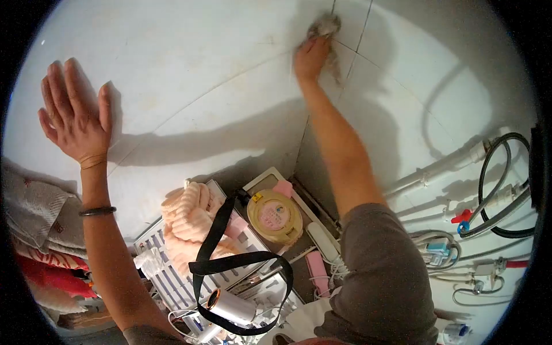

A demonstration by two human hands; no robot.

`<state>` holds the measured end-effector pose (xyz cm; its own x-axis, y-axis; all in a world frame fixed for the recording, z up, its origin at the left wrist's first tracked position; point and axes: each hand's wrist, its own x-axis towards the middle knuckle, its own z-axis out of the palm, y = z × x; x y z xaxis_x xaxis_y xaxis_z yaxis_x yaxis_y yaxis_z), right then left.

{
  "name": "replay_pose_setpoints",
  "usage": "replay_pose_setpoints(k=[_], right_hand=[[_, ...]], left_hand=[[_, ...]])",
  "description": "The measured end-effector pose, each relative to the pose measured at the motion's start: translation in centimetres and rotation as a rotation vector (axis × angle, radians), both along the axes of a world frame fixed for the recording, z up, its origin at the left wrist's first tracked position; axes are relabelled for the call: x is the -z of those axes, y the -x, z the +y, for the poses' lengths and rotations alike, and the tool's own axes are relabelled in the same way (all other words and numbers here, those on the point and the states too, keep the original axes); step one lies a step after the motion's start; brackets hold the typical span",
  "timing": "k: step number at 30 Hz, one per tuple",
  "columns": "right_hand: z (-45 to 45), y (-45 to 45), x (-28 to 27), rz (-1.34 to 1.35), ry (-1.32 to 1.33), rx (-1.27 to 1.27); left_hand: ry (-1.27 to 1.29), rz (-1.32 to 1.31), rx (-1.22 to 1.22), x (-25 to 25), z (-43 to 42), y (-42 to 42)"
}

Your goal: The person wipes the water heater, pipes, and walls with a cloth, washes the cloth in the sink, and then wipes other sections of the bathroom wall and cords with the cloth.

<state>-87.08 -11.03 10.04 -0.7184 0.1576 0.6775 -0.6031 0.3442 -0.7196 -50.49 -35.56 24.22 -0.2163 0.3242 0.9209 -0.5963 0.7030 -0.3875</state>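
A rag (326,26) is up on the wall (190,69), well above the round yellow box (276,217), close to the seam of the corner. The right hand (311,57) has it bunched in curled fingers; both are blurred, so I can't tell how firm the hold is. If that grip is loose, the rag could slide free and fall towards the box. Up and to the left of the box, the left hand (77,123) is spread wide, holding nothing, its palm seemingly flat to the wall. Should that surface be slick, the palm could skid and the body pitch forward.

Just left of the box is a crumpled pink towel (192,215), and a black strap (218,230) loops past it; an arm catching that loop could drag things over. A white cord (340,269) lies below right, where drips would be unwelcome. Farther right run hoses (497,201), which a swinging elbow might knock.
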Motion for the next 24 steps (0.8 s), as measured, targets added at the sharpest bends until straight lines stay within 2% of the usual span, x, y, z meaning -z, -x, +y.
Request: replay_pose_setpoints(k=[2,3,6,9,10,11,13,17,18,19,20,21,22,24], right_hand=[[-5.5,-0.5,6.6,0.504,-0.166,0.456],[-6.5,-5.2,6.5,0.253,-0.049,-0.097],[-7.6,-15.9,2.9,0.657,-0.247,-0.620],[-6.8,-12.5,-0.4,0.936,-0.371,-0.637],[-5.8,-9.8,-0.9,0.940,-0.274,-0.517],[-5.0,-5.6,-0.5,0.763,-0.383,-0.233],[-4.1,-1.8,-2.1,0.459,-0.055,-0.366],[-5.6,-2.7,-2.3,0.425,0.298,-0.050],[-8.6,-4.1,-1.9,0.447,0.243,-0.139],[-10.2,-9.3,-3.5,0.714,0.201,-0.107],[-10.2,-13.2,-4.8,0.840,-0.016,-0.389],[-10.5,-14.1,-6.6,1.060,-0.076,-0.414],[-10.5,-14.7,-8.2,1.282,-0.138,-0.443],[-8.5,-12.0,-12.2,1.140,-0.148,-0.314]], left_hand=[[-0.008,0.004,0.018,0.1,-0.1,0.3],[-0.026,0.002,0.024,0.1,-0.3,0.3],[0.003,-0.009,0.052,-0.1,-1.0,0.1],[0.036,-0.010,0.040,-0.2,-0.9,0.4],[0.038,-0.004,0.016,0.0,-0.9,0.4],[0.040,0.001,-0.009,0.1,-0.8,0.3],[0.060,0.000,-0.053,0.1,-0.6,0.0],[0.062,-0.009,-0.067,0.1,-0.4,0.2],[0.052,-0.013,-0.069,0.0,-0.9,0.1],[0.058,-0.018,-0.050,0.0,-0.9,0.1],[0.065,-0.024,-0.032,0.0,-0.9,0.1],[0.088,-0.035,0.015,-0.2,-0.7,0.4],[0.106,-0.048,-0.039,-0.3,-1.4,0.0],[0.145,-0.075,-0.146,-0.5,-2.9,-1.0]])
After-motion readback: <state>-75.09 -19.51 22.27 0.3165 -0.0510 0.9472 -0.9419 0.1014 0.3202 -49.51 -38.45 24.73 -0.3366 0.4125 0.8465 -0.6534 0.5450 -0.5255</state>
